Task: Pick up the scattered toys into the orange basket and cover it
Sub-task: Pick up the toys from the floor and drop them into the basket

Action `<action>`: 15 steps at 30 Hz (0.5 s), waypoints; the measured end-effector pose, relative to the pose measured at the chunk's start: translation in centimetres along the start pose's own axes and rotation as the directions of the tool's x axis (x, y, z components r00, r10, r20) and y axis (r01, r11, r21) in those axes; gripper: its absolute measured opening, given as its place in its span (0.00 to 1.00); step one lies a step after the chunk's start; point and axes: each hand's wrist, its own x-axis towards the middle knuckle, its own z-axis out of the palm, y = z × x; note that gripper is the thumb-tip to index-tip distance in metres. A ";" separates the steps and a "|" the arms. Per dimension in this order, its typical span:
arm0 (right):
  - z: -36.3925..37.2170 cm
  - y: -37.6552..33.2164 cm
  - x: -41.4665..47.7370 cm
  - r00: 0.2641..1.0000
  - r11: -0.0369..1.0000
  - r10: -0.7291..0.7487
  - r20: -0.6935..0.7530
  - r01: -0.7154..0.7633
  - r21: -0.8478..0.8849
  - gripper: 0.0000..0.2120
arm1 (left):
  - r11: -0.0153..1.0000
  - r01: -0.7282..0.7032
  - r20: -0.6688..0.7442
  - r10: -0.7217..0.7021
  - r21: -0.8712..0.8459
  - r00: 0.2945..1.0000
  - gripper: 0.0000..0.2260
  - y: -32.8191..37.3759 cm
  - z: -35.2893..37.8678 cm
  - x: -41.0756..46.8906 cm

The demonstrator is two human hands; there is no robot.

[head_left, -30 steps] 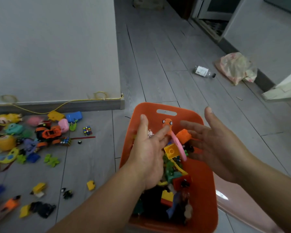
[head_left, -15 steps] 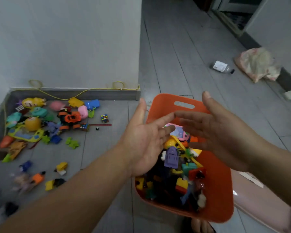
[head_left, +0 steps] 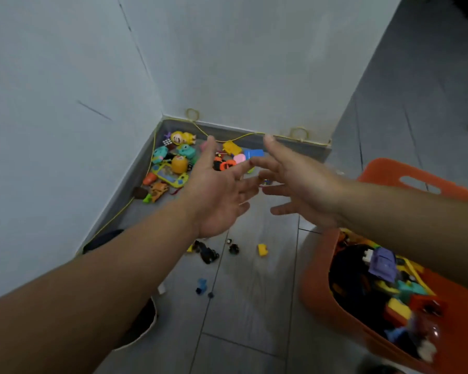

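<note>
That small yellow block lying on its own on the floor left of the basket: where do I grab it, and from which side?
Probably take the yellow block from straight above, thumb and finger pinching its two opposite side faces. It lies flat on the floor, apart from the black toy pieces to its left, so its sides are free. Both the left hand and the right hand are open and empty.

orange basket [head_left: 327,298] cut off at lower right edge, hands [head_left: 219,193] hid some corner toys [head_left: 173,163], small floor pieces [head_left: 234,249] too blurred to identify
</note>
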 end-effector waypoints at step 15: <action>10.1 2.5 9.0 0.989 0.991 0.121 -0.083 -0.115 0.066 0.30 | 0.997 0.024 -0.161 -0.036 -0.078 0.986 0.51 -2.4 -10.6 0.9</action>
